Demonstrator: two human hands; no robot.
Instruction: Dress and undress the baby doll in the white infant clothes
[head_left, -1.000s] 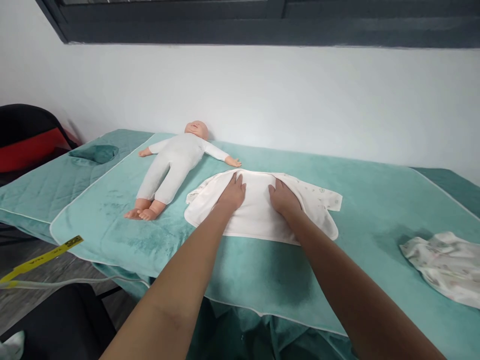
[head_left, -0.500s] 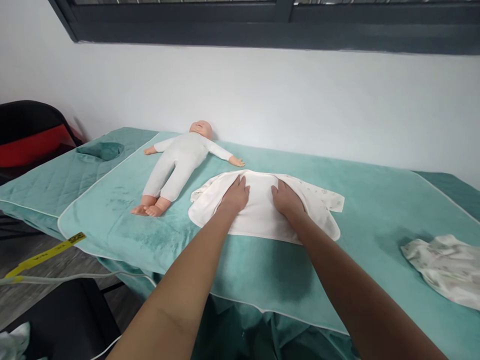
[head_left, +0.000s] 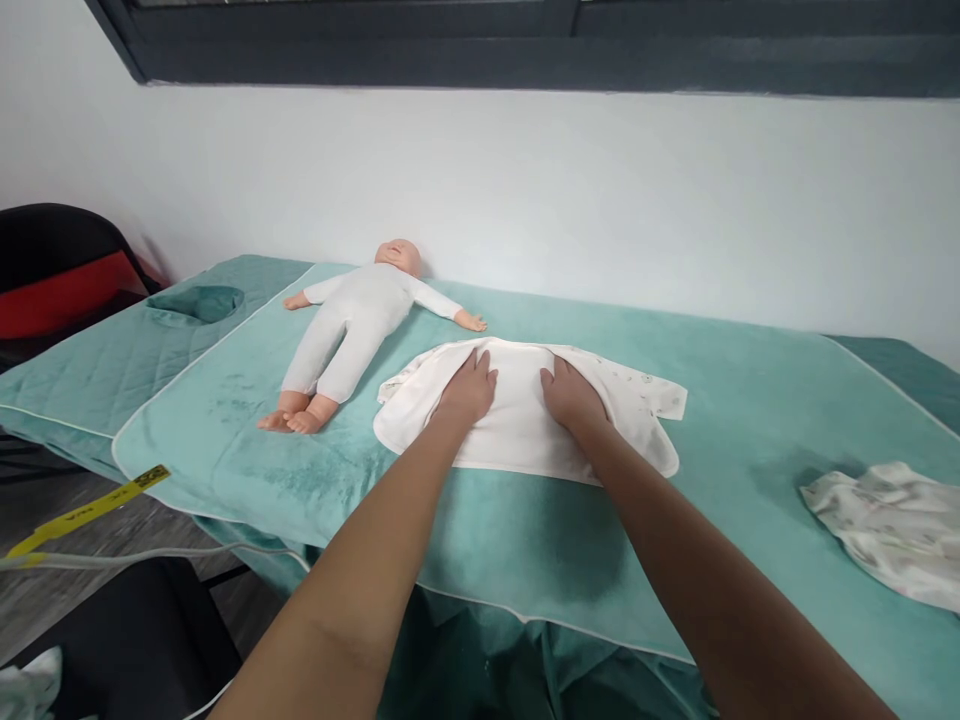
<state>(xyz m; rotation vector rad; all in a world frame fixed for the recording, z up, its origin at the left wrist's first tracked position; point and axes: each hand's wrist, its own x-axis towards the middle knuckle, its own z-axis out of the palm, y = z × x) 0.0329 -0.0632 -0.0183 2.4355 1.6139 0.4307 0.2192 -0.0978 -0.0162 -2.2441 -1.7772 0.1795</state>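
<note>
A small white baby shirt (head_left: 517, 425) with printed sleeves lies spread on the green cover, its front flaps opened to the sides. My left hand (head_left: 469, 388) rests on the inner cloth, fingers stretched out and partly tucked under the left flap near the collar. On the other side, my right hand (head_left: 571, 393) presses on the cloth, thumb apart, its outer fingers hidden under the right flap. Beyond my left hand lies a baby doll (head_left: 360, 305) on its back, in a white body suit, arms spread.
A crumpled printed white cloth (head_left: 892, 530) lies at the right. The green-covered bed (head_left: 712, 560) has a face hole (head_left: 196, 303) at its left end. Chairs (head_left: 124, 640) stand at the left, near a cable with a yellow tag (head_left: 90, 510). Behind is a white wall (head_left: 525, 190).
Both hands stay in nearly the same place on the baby shirt. The view has shifted slightly; the doll and cloths have not moved.
</note>
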